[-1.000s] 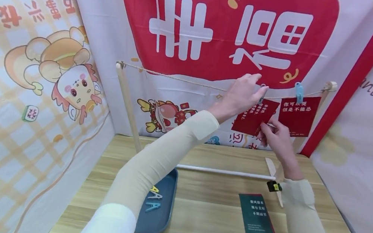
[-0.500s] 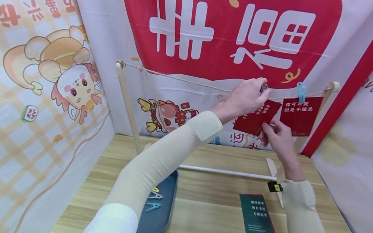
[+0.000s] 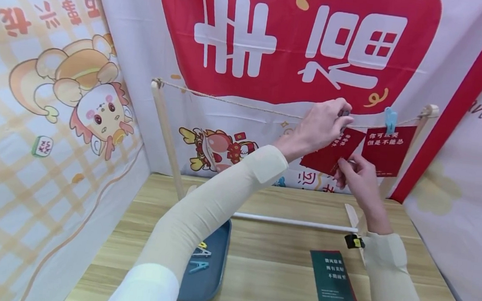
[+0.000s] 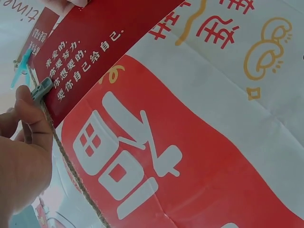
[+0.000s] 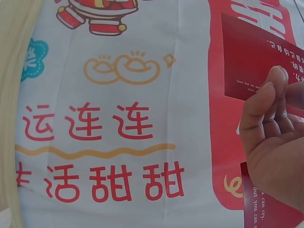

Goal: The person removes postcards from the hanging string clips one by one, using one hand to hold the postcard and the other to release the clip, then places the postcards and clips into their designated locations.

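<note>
A red card (image 3: pixel 328 154) with white writing hangs tilted at the twine (image 3: pixel 236 104). My left hand (image 3: pixel 318 128) pinches a grey-green clothespin (image 4: pixel 42 89) at the card's upper edge; in the left wrist view the clothespin lies across card and twine. Below it, my right hand (image 3: pixel 359 179) holds the card's lower edge between thumb and fingers, which the right wrist view also shows. To the right, a second red card (image 3: pixel 386 157) hangs from the twine under a light blue clothespin (image 3: pixel 390 120).
Two wooden posts carry the twine, the left post (image 3: pixel 166 136) standing apart from the hands. A white rod (image 3: pixel 291 221) runs low between them. On the table (image 3: pixel 268 269) are a blue tray (image 3: pixel 210 288) with several clothespins and a stack of cards (image 3: pixel 334 280).
My left hand has come slightly right and down, its raised fingers closing onto the clothespin. The right hand keeps its hold on the card with little movement.
</note>
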The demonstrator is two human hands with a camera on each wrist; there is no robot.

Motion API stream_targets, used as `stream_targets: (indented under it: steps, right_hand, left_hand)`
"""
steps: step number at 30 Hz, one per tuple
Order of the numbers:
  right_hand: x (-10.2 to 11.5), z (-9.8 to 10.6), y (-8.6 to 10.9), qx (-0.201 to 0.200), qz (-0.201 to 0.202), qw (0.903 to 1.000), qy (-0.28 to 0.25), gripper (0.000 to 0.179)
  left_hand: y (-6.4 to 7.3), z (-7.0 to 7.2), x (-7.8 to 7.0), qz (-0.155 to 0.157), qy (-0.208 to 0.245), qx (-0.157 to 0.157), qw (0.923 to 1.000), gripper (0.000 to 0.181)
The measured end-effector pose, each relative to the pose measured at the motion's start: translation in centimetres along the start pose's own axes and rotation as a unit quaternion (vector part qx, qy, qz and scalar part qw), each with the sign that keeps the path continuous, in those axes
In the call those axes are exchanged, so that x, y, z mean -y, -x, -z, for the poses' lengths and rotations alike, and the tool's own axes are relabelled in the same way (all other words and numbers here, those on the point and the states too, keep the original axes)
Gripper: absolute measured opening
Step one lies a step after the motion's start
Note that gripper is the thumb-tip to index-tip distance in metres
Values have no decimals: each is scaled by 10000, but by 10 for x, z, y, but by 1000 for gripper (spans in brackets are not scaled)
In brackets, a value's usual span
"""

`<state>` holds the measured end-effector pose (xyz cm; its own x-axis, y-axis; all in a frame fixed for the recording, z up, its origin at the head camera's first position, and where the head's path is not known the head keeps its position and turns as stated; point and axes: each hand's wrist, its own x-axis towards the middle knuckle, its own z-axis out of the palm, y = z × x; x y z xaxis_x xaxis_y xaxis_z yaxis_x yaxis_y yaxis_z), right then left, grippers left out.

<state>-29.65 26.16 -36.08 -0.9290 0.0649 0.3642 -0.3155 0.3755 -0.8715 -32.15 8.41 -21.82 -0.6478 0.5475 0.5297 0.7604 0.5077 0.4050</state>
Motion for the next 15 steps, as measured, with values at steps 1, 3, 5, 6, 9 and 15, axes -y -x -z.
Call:
stream_targets:
  steps: [1,3,5,6,9,15]
  right_hand:
    - [0,1,0,-10,7,10000,4,37]
    - [0,2,1,-20,-19,10000,21,37]
    - [0,3,2,4,-61,10000,36,37]
    - [1,3,2,14,-82,10000,41,37]
    - [1,4,3,64,-60,9999,71,37]
    - [1,3,2,134,9,9999,-44,33]
  left_hand:
    - [0,0,0,-84,27,-22,10000,31]
    - [1,-1,-2,-203,76,-37,9998,29]
    - [1,-1,-3,-300,68,-27,9995,27]
    - [1,-1,-4,-339,57,-22,9994,26]
    - [1,0,-6,-474,24,-73,9988,24]
    - [3,2,-8,-745,106,-403,9963,20]
